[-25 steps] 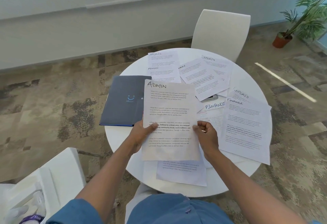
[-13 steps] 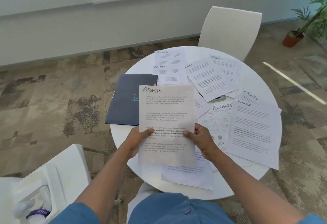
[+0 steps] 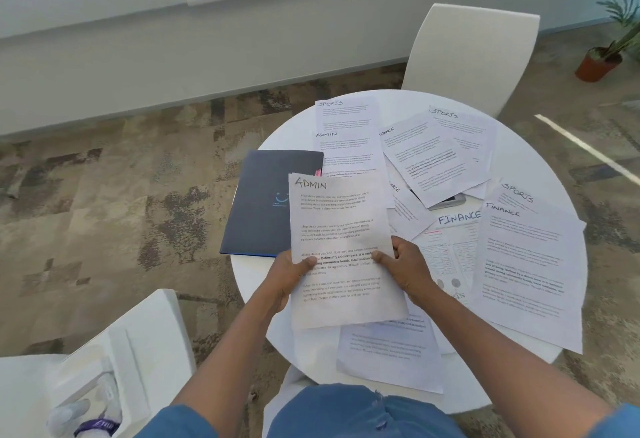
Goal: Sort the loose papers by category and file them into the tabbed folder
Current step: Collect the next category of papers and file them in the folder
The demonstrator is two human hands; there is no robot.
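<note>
I hold a sheet headed ADMIN [image 3: 341, 219] upright over the near side of the round white table [image 3: 287, 126]. My left hand [image 3: 289, 276] grips its left edge and my right hand [image 3: 407, 269] grips its right edge. A second sheet edge shows just behind its top. The dark blue folder [image 3: 268, 195] lies shut on the table's left side, partly under the held sheet, with a pink tab at its right edge. Loose papers headed SPORTS [image 3: 346, 114], ADMIN [image 3: 349, 150] and FINANCE [image 3: 530, 271] lie spread over the table.
A phone [image 3: 448, 200] lies half under papers at the table's middle. A white chair [image 3: 474, 53] stands behind the table, another white chair [image 3: 138, 344] at my near left. A potted plant [image 3: 601, 63] is on the carpet at the far right.
The ADMIN sheet has shifted a little left, over the folder's right edge. My right hand has moved in from the sheet's right edge onto its face.
</note>
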